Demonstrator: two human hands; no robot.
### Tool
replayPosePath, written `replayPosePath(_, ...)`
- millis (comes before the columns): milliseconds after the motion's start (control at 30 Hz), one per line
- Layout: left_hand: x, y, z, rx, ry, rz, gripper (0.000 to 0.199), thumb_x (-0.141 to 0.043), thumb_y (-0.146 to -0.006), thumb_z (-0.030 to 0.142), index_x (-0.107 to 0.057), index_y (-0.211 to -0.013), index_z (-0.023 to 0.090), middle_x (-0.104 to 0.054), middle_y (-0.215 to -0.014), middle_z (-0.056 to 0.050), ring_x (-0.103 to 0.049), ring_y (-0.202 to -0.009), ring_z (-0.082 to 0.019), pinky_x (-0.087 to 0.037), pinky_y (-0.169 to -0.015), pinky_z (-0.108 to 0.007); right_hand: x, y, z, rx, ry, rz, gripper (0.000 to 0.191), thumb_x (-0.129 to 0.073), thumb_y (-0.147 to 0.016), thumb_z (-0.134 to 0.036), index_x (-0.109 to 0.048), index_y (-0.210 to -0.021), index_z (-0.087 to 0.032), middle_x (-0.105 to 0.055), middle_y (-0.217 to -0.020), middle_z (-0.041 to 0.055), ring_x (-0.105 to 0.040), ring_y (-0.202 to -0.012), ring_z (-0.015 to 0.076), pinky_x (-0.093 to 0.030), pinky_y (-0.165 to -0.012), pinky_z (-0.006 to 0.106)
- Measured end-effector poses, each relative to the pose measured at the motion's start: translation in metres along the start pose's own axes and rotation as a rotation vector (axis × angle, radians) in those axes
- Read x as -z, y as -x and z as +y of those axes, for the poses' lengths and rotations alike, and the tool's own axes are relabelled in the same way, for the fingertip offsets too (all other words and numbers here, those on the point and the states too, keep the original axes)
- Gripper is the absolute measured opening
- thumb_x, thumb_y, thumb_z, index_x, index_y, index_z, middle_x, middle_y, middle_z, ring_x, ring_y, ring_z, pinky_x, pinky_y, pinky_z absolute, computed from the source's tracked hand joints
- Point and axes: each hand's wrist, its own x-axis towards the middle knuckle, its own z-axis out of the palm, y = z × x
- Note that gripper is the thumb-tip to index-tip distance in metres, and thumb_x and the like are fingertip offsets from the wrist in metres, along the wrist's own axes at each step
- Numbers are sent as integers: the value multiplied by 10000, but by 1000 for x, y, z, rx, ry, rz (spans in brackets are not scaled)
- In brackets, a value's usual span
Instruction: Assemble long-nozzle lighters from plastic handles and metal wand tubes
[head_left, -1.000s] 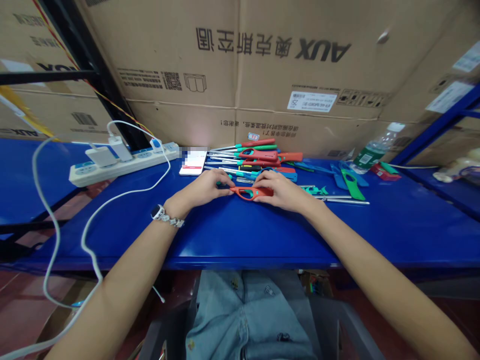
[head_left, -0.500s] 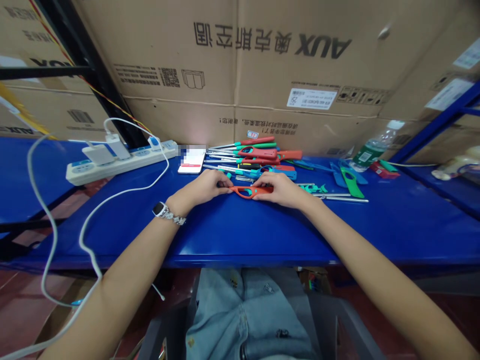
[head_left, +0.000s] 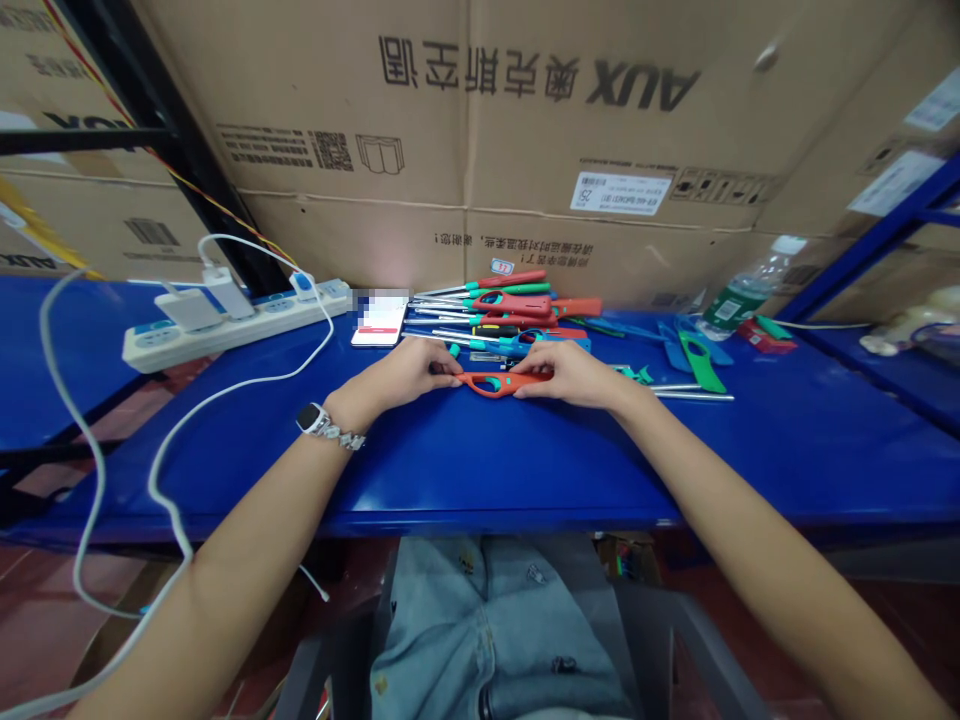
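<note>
Both hands are on an orange utility lighter [head_left: 511,384], lying level just above or on the blue tabletop; which, I cannot tell. Its finger loop shows a turquoise trigger part. My left hand [head_left: 421,372] pinches the narrow front end. My right hand [head_left: 576,374] is closed around the handle end, with the thumb along the near side. Just behind is a pile of lighters with metal tubes, among them a red lighter [head_left: 517,304] and a blue lighter [head_left: 517,346]. Small turquoise parts [head_left: 639,375] lie right of my right hand, partly hidden by it.
Metal tubes [head_left: 694,396] and a green handle shell [head_left: 702,362] lie to the right, near blue shells [head_left: 671,345]. A water bottle [head_left: 739,298] and a red box [head_left: 766,338] stand behind them. A phone [head_left: 379,322] and a power strip [head_left: 247,322] with white cables are left. Cardboard boxes [head_left: 525,130] wall the back.
My right hand has slid slightly right along the orange lighter, so more of its handle shows. My left hand keeps its pinch. The whole view has shifted a little.
</note>
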Motion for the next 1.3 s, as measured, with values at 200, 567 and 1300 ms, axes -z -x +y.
replayPosePath(200,1,1,4,53,37,-6,187,-713,-905,317,-813,-990,184,-781,-938,-80,-687,-830,-194,-529,-782,-328,0,0,-3,-9,-28,-6,226,-851,-857,-287,-828,-1065,-203,-760,-1025,86,-686,-908,232,-522,-815,370)
replayPosePath(567,0,-1,4,21,8,-6,192,-734,-895,327,-818,-998,189,-772,-931,-77,-673,-814,-187,-520,-779,-329,3,1,-8,-34,18,3,194,-858,-826,-205,-818,-1016,-195,-760,-1005,81,-690,-927,238,-519,-825,362)
replayPosePath(1300,15,4,-14,29,-58,-38,198,-713,-903,366,-815,-947,202,-726,-910,-66,-652,-781,-187,-500,-713,-306,-4,10,3,24,67,54,252,-818,-887,-308,-794,-1111,-195,-703,-1003,81,-632,-868,210,-507,-784,353)
